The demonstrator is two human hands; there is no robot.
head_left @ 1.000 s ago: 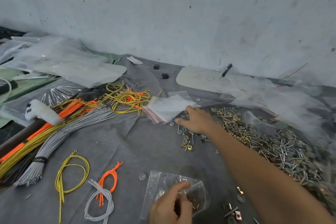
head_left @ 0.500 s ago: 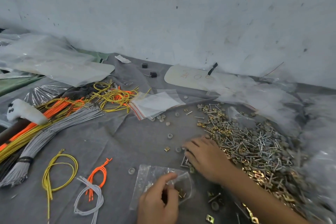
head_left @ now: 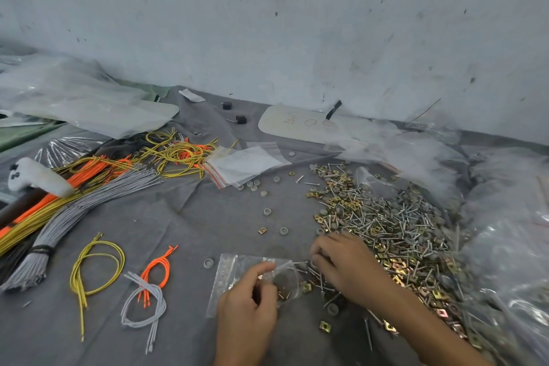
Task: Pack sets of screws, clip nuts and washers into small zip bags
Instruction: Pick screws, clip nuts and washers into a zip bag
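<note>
My left hand (head_left: 248, 303) pinches the mouth of a small clear zip bag (head_left: 230, 275) that lies on the grey cloth, with a few brass clip nuts inside. My right hand (head_left: 341, 264) is curled at the bag's opening, its fingers closed on several screws (head_left: 315, 273) at the near edge of the hardware pile (head_left: 395, 226). That pile mixes silver screws, brass clip nuts and grey washers. A stack of empty zip bags (head_left: 246, 165) with red strips lies farther back. Loose washers (head_left: 267, 211) dot the cloth between.
Bundles of grey, orange and yellow cords (head_left: 74, 202) lie at the left, with small cord loops (head_left: 98, 264) nearer me. Crumpled clear plastic sheets (head_left: 505, 232) cover the right and back left. A white board (head_left: 300, 125) leans by the wall (head_left: 267, 24).
My right hand has drawn back from the stack of empty bags to the near edge of the pile and now sits at the bag's mouth. The view has tilted downward.
</note>
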